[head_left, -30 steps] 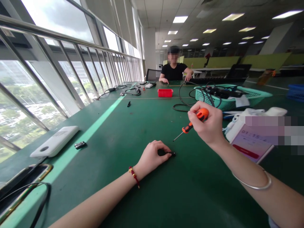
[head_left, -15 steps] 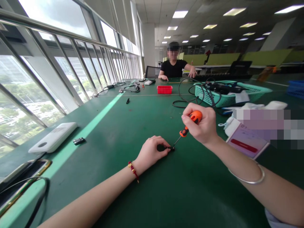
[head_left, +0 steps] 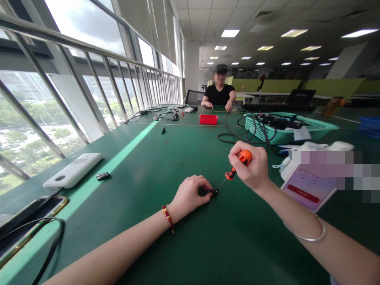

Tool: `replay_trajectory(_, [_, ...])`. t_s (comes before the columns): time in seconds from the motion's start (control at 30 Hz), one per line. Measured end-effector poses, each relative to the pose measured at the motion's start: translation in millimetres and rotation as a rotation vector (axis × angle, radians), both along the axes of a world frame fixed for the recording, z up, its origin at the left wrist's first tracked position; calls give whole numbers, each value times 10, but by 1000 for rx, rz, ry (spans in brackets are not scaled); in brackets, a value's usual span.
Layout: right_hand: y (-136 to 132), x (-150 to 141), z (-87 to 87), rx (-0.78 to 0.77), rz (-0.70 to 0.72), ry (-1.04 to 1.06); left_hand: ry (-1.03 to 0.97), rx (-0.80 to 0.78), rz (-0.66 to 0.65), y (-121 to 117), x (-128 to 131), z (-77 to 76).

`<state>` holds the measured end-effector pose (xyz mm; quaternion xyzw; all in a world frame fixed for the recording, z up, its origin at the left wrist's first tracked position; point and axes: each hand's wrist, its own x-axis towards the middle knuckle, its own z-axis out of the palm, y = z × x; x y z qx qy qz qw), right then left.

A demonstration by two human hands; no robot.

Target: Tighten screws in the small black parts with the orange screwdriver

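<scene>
Black part (head_left: pixel 213 192) pinched by left hand (head_left: pixel 192 193); orange screwdriver (head_left: pixel 244 157) grasped by right hand (head_left: pixel 257 165), tip (head_left: pixel 218 189) held at part's three-o'clock end; red bin (head_left: pixel 208 120) seen at twelve.

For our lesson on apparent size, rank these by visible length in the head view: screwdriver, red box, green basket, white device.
Green basket
White device
Screwdriver, partly covered by the right hand
Red box

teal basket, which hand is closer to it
Right. The right hand is on the near side of the teal basket, toward its left end; the left hand is farther off, to the left.
</scene>
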<state>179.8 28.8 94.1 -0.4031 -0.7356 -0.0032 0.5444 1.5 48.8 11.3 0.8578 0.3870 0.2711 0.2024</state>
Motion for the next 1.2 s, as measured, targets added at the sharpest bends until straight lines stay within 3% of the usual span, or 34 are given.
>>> replay_trajectory(0.33, [65, 38, -89, 38, 30, -1, 8, -20, -16, 12, -6, 4])
replay_trajectory(1.2, [49, -8, -87, 81, 68, -24, 10, -27, -22, 5, -4, 22])
